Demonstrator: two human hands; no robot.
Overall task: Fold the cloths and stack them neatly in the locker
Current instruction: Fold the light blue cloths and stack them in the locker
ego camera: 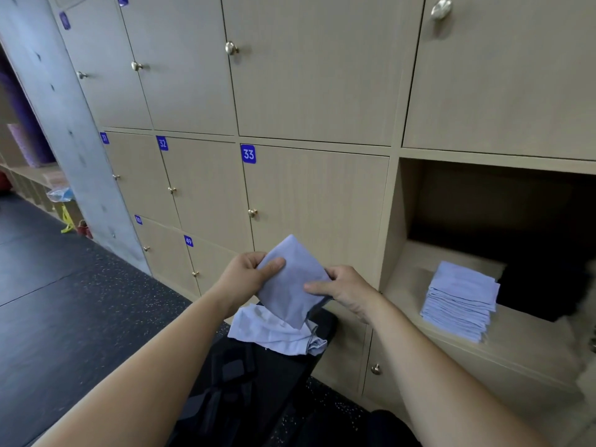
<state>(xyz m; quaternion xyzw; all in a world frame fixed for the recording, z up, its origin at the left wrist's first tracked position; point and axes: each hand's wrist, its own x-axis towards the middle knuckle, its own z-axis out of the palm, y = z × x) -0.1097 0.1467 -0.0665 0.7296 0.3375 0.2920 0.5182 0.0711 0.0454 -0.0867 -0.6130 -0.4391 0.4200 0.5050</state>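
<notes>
Cloth [290, 282] sits at lower centre of the head view, a pale blue piece already folded to a small, tilted rectangle and held in the air in front of the closed door numbered 33 [316, 204]. The left hand [245, 275] pinches its upper left edge, thumb on the front face and fingers behind. The right hand [346, 290] grips the right edge, thumb laid across the front and fingers curled round the back.

Just below, a loose heap of unfolded cloths [274, 330] lies on a dark padded seat [258, 366]. At right of the frame the open locker [522, 356] holds a squared stack of folded cloths [459, 300] near its front left; the back of the compartment is too dark to read.

The fabric looks thin, light and limp. It will likely sag and spring open if gripped at one corner only, so it is best held along the folded edges with both hands, or flat from beneath, and lowered square onto the stack.
</notes>
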